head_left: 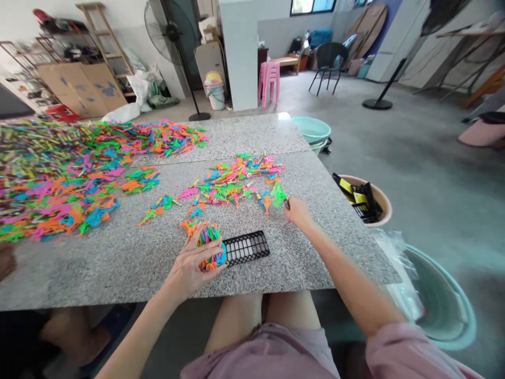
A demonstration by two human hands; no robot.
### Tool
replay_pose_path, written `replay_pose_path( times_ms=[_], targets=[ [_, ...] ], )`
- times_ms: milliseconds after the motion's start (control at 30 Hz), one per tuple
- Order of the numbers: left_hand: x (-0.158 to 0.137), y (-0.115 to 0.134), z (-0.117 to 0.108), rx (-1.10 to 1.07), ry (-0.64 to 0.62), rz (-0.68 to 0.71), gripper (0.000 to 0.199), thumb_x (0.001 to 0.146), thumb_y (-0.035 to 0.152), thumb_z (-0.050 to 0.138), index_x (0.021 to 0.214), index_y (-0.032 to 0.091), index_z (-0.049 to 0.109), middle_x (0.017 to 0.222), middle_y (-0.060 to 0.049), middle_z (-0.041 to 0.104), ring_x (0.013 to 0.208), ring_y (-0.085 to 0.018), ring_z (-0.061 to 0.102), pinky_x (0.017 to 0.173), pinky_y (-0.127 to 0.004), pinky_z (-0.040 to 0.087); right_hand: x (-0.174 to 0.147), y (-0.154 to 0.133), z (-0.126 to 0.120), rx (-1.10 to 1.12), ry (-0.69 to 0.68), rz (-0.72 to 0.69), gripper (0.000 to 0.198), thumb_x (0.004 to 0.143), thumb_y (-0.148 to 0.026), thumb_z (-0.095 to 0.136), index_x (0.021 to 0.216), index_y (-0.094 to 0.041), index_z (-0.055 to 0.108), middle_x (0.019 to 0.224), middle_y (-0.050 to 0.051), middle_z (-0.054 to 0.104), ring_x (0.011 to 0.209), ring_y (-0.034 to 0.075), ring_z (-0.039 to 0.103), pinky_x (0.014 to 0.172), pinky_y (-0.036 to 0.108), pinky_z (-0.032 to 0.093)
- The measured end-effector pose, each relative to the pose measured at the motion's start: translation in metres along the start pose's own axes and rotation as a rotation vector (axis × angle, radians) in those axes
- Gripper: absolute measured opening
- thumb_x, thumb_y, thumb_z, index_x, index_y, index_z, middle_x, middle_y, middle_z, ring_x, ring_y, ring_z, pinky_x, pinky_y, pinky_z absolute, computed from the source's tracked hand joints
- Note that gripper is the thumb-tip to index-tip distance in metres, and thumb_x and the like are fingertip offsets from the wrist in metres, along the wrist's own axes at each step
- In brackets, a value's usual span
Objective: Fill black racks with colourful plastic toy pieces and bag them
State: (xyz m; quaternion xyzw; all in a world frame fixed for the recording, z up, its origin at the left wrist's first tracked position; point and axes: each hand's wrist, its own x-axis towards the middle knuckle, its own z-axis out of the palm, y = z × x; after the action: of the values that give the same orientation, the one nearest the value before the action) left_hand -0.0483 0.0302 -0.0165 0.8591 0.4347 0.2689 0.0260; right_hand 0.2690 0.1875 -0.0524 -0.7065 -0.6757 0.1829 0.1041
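Note:
My left hand (197,263) is curved over a packed row of bright plastic pieces (211,239), its fingers wrapped round them at the left end of a black lattice basket (248,247). Bare slats show in the right part of the basket. Closed in a pinch, my right hand (298,211) is at the right edge of a loose pile of similar pieces (232,179). A motion-blurred green plastic piece (279,195) is at its fingertips. The pieces are flat, in orange, blue, pink and green; I cannot make out their exact kind.
A large heap of coloured pieces (59,179) covers the left of the speckled stone table (130,268). Past the right edge stand a pink tub (384,202) with black baskets and a green tub (445,300). Part of another person shows at left. A fan (172,32) stands behind.

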Motion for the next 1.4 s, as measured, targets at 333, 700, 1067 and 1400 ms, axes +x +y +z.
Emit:
replay_pose_path(
  times_ms=[333, 700, 1067, 1400],
  targets=[
    [-0.002, -0.002, -0.003, 0.009, -0.099, 0.004, 0.027, 0.091, 0.033, 0.065, 0.117, 0.022, 0.065, 0.129, -0.007, 0.066, 0.150, -0.032, 0.014, 0.113, -0.062, 0.037, -0.060, -0.103, 0.084, 0.458, -0.184, -0.510, 0.012, 0.071, -0.017, 0.075, 0.081, -0.020, 0.069, 0.077, -0.001, 0.072, 0.075, 0.016, 0.067, 0.069, 0.023, 0.046],
    [0.000, 0.002, -0.003, 0.055, -0.093, 0.008, 0.026, 0.092, 0.032, 0.063, 0.116, 0.021, 0.064, 0.131, -0.009, 0.065, 0.149, -0.035, 0.015, 0.113, -0.066, 0.032, -0.051, -0.117, 0.076, 0.286, -0.253, -0.600, 0.002, 0.078, -0.019, 0.068, 0.077, -0.019, 0.071, 0.078, 0.003, 0.073, 0.075, 0.017, 0.068, 0.067, 0.022, 0.043],
    [0.007, 0.010, -0.010, 0.174, -0.100, 0.147, 0.028, 0.091, 0.023, 0.063, 0.119, 0.022, 0.061, 0.132, -0.004, 0.065, 0.141, -0.029, 0.040, 0.123, -0.057, 0.017, -0.057, -0.140, 0.075, 0.082, -0.304, -0.747, 0.017, 0.087, -0.019, 0.056, 0.091, -0.019, 0.072, 0.092, 0.007, 0.075, 0.084, 0.020, 0.069, 0.070, 0.025, 0.047],
    [0.007, 0.006, -0.008, 0.139, -0.235, 0.107, 0.017, 0.094, 0.027, 0.056, 0.108, 0.022, 0.063, 0.141, -0.006, 0.057, 0.144, -0.031, 0.035, 0.117, -0.056, 0.034, 0.037, -0.069, 0.011, -0.169, -0.036, -0.715, 0.030, 0.088, 0.002, 0.044, 0.101, -0.012, 0.067, 0.113, 0.017, 0.066, 0.111, 0.024, 0.057, 0.091, 0.034, 0.044]
  ],
)
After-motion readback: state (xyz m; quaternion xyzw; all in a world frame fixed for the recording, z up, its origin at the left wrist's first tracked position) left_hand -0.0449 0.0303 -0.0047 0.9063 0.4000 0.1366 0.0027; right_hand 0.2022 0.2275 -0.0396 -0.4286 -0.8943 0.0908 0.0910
